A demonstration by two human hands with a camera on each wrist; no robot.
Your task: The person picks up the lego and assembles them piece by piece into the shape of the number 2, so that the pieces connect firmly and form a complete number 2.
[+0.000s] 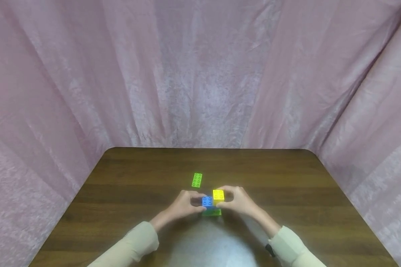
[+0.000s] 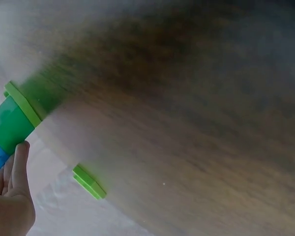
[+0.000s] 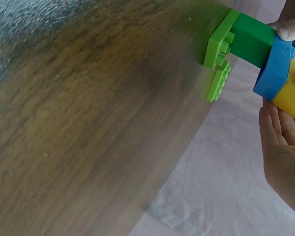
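Note:
A small stack of toy building bricks stands on the table between both hands. At its bottom is a light green plate [image 1: 212, 213], under a dark green brick [image 3: 253, 40]. A blue brick [image 1: 207, 201] lies across the top of the dark green one, jutting out to the right. My left hand [image 1: 183, 204] pinches the blue brick between thumb and fingers. On the blue brick's right end is a yellow brick [image 1: 218, 194], gripped by my right hand [image 1: 239, 200]. Whether the yellow brick is fully pressed down cannot be told.
Beyond the stack, a second light green plate [image 1: 196, 180] with studs lies flat on the brown wooden table [image 1: 137, 178]. Pink curtains [image 1: 200, 74] hang behind the table and along both sides. A glossy reflection covers the near middle of the tabletop.

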